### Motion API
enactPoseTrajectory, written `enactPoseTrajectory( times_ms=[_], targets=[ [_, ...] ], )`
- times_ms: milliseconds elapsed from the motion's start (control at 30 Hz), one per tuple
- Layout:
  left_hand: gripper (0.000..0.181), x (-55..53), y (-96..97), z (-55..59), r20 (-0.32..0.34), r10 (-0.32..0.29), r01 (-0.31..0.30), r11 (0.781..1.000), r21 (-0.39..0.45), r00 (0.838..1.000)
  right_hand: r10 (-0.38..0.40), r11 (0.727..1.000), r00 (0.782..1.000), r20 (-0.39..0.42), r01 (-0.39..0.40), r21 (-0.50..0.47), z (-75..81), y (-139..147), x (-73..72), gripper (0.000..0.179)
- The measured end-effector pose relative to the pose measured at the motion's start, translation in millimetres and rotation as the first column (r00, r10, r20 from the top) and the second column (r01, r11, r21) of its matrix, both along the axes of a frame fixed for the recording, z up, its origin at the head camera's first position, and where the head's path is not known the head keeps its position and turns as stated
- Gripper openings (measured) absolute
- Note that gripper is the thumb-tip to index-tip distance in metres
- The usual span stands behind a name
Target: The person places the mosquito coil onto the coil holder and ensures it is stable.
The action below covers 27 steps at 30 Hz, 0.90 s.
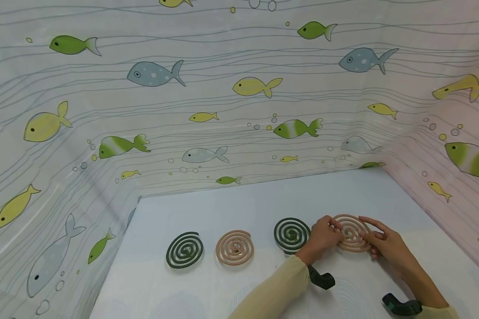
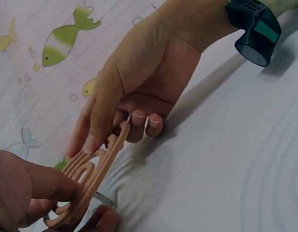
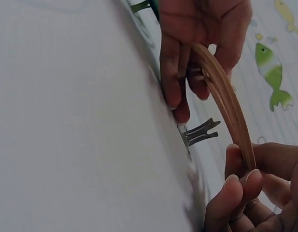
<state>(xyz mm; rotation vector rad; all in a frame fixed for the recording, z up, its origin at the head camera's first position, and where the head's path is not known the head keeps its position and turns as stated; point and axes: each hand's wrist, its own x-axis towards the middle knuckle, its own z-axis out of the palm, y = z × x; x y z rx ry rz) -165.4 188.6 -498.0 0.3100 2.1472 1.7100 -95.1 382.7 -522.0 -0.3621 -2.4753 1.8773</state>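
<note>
A light brown mosquito coil (image 1: pixel 350 232) is held between both hands at the right of the table. My left hand (image 1: pixel 326 238) grips its left edge, and my right hand (image 1: pixel 389 248) pinches the right edge between thumb and fingers. In the right wrist view the coil (image 3: pixel 225 94) is seen nearly edge-on, raised off the table. Under it a small forked metal stand (image 3: pixel 202 134) stands on the white surface. The left wrist view shows the coil (image 2: pixel 106 162) tilted, with the stand (image 2: pixel 106 199) partly hidden behind it.
Left of the hands lies a dark green coil (image 1: pixel 291 235), close to my left wrist. Farther left are another brown coil (image 1: pixel 234 248) and another green coil (image 1: pixel 185 250). A fish-patterned sheet (image 1: pixel 207 97) rises behind and beside the white table (image 1: pixel 207 208).
</note>
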Motion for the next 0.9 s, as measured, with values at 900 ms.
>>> enactPoseTrajectory(
  times_ms=[900],
  targets=[
    [0.019,13.0,10.7,-20.3,-0.107,0.145,-0.138,0.988,0.073,0.984,-0.007,0.999,0.996,-0.090,0.010,0.034,-3.8,-6.4,-11.1,0.051]
  ],
)
